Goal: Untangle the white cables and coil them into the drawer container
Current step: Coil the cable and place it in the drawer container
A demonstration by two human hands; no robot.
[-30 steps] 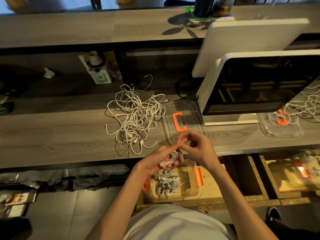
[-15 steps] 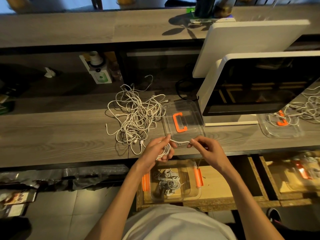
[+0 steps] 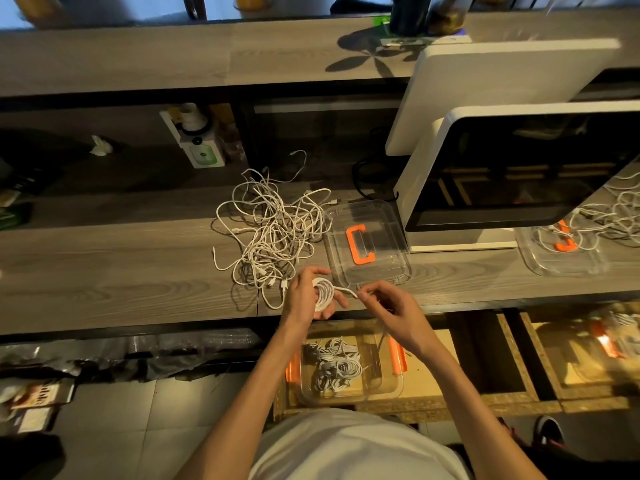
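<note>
White cable [image 3: 323, 294] now sits wound in our left hand [image 3: 306, 296]; our right hand [image 3: 391, 306] pinches its last tail, nearly ready for the container [image 3: 391, 386].

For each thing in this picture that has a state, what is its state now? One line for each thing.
White coiled cable: wound in loops, held in left hand.
Cable's free end: pinched by right hand.
Tangled pile of white cables: still knotted, on the grey wooden counter.
Clear plastic container in the drawer: open, holding coiled cables.
Clear lid with orange handle: off, lying on the counter.
</note>
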